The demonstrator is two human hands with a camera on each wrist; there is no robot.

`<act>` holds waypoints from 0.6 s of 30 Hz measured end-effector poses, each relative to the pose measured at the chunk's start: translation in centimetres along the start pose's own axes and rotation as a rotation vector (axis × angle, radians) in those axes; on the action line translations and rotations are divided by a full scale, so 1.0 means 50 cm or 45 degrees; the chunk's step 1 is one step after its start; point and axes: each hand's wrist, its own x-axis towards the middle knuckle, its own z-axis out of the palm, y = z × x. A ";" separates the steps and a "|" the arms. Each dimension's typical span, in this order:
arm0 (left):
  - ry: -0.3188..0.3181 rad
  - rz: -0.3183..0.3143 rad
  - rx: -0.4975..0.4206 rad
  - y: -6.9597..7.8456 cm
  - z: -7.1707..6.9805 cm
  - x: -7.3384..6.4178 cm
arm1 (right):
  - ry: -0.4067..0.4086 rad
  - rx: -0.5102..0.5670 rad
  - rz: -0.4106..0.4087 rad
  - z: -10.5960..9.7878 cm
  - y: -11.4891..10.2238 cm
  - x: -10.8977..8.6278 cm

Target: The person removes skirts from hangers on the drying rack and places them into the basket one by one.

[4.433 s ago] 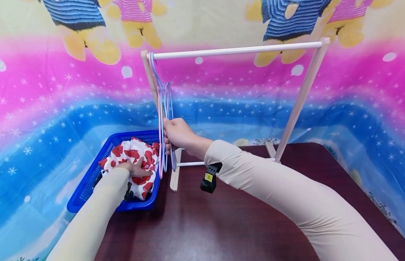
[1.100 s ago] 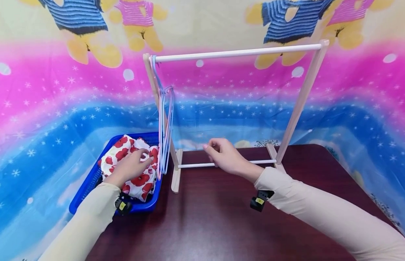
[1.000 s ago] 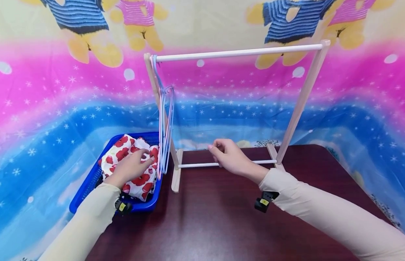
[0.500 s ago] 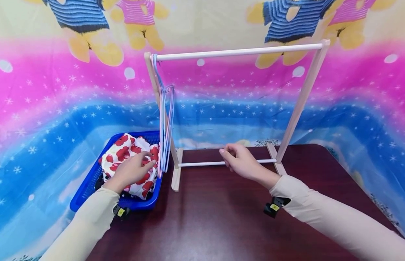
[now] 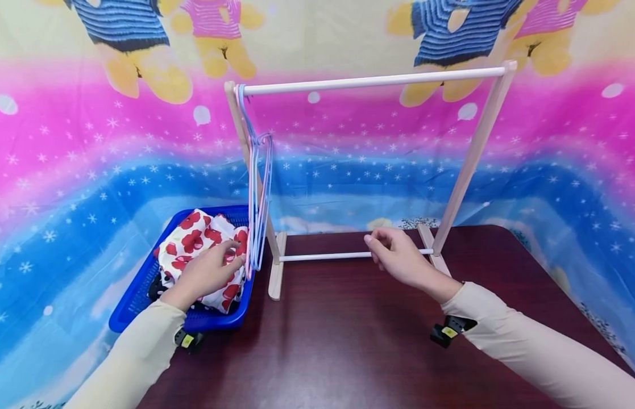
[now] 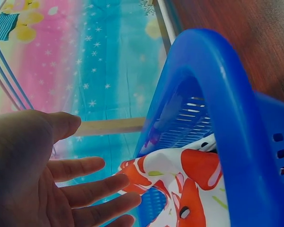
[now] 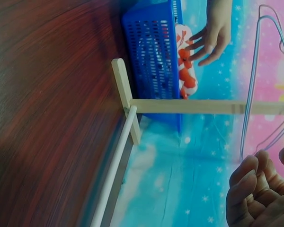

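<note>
My left hand (image 5: 207, 271) hovers over the blue basket (image 5: 125, 309) with its fingers spread and nothing held. Beneath it lies a crumpled white cloth with red flowers (image 5: 186, 236), partly hidden by the hand. In the left wrist view the fingertips (image 6: 120, 182) overlap the cloth's edge. My right hand (image 5: 399, 261) is in the air before the rack's lower bar, fingers loosely bent, thumb apart from them, holding nothing. Several thin pink and blue hangers (image 5: 253, 187) hang together at the left end of the wooden rack (image 5: 476, 153).
A dark fabric with white dots (image 5: 156, 288) shows under the flowered cloth. The rack's feet (image 5: 275, 281) stand on the dark red table (image 5: 317, 341), right of the basket. A printed curtain (image 5: 348, 187) closes off the back and sides.
My right hand has let go of the hangers and moved right and toward me, still drifting that way. My left hand has risen out of the cloth and now stays nearly still.
</note>
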 end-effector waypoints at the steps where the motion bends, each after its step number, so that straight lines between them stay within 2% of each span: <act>1: 0.001 0.001 0.003 0.000 0.001 -0.002 | 0.007 -0.001 0.001 -0.002 0.003 -0.001; 8: 0.009 -0.008 0.029 0.003 0.010 -0.009 | 0.049 -0.017 0.007 -0.017 0.028 -0.009; 12: 0.024 -0.001 0.085 0.007 0.016 -0.009 | 0.080 -0.061 0.019 -0.032 0.055 -0.015; 18: 0.081 0.029 0.174 0.011 0.019 -0.009 | 0.135 -0.229 -0.003 -0.057 0.079 -0.024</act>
